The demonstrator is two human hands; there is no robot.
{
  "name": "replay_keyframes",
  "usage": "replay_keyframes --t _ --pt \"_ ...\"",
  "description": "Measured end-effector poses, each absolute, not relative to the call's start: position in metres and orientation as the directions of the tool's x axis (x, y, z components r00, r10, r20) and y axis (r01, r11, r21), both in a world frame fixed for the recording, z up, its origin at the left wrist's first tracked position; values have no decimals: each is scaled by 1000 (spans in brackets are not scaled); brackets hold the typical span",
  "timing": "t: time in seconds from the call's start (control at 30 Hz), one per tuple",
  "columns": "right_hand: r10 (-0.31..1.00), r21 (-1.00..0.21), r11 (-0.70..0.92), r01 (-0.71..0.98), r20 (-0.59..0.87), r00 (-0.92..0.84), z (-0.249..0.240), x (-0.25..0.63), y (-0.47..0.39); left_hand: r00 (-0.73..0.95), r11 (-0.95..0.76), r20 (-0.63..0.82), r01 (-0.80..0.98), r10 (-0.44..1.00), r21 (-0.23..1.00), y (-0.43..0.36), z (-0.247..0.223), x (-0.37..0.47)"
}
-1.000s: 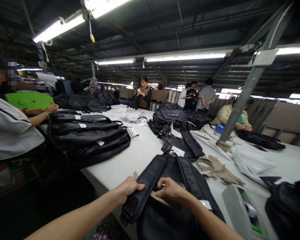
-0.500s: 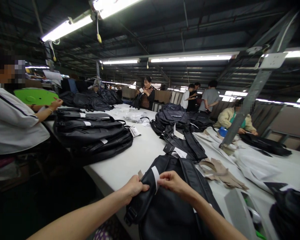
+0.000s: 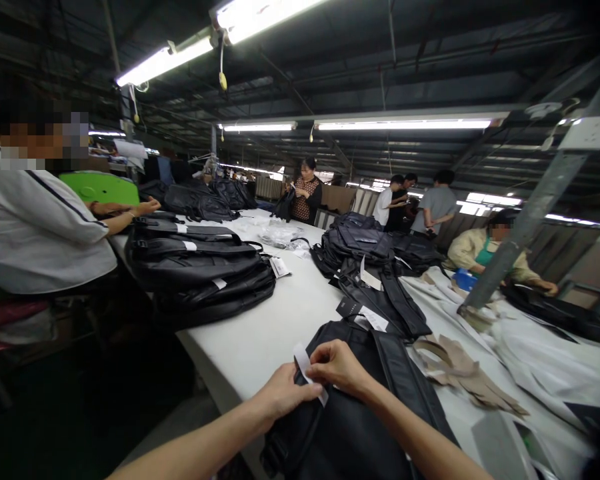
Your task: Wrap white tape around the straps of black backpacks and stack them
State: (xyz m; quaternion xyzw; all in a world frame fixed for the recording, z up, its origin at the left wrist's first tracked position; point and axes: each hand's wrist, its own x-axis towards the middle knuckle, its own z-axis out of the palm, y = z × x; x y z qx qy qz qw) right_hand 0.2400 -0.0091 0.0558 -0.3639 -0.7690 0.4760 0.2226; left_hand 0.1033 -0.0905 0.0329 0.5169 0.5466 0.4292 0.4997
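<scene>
A black backpack (image 3: 353, 433) lies at the near edge of the white table, its straps facing up. My left hand (image 3: 287, 395) is closed around one shoulder strap (image 3: 296, 433), the thumb pressing over a white paper strip (image 3: 301, 357). The lower end of that strip pokes out below the thumb. Just to the right, my right hand (image 3: 339, 367) pinches the strip's edge between thumb and fingertips, and its wrist passes over the bag. The left fingers under the strap are hidden. Beyond the bag's top lie a black tag (image 3: 349, 307) and a white label (image 3: 374, 319).
Stacked black backpacks (image 3: 205, 267) stand at the left, and more bags (image 3: 357, 237) lie ahead. Brown paper pieces (image 3: 473, 380) and a grey box (image 3: 500, 443) sit to my right beside a slanted metal post (image 3: 525, 233). Co-workers sit at left and right; others stand farther back.
My left hand has shifted toward my right hand, and its thumb now crosses the white strip. The right hand keeps its pinch. The whole view has swung slightly left.
</scene>
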Motion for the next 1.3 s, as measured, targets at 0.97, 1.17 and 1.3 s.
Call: replay_keyframes --t 0.97,1.17,1.3 --pt "555 -943 234 238 -72 -829 59 229 15 39 22 -32 237 999 971 -88 28 98" --pt "499 -955 244 167 -24 -866 39 216 19 -6 157 -163 310 987 938 -87 25 94" --pt "546 -973 212 88 44 -837 28 208 13 -33 251 -253 283 967 925 -86 18 90"
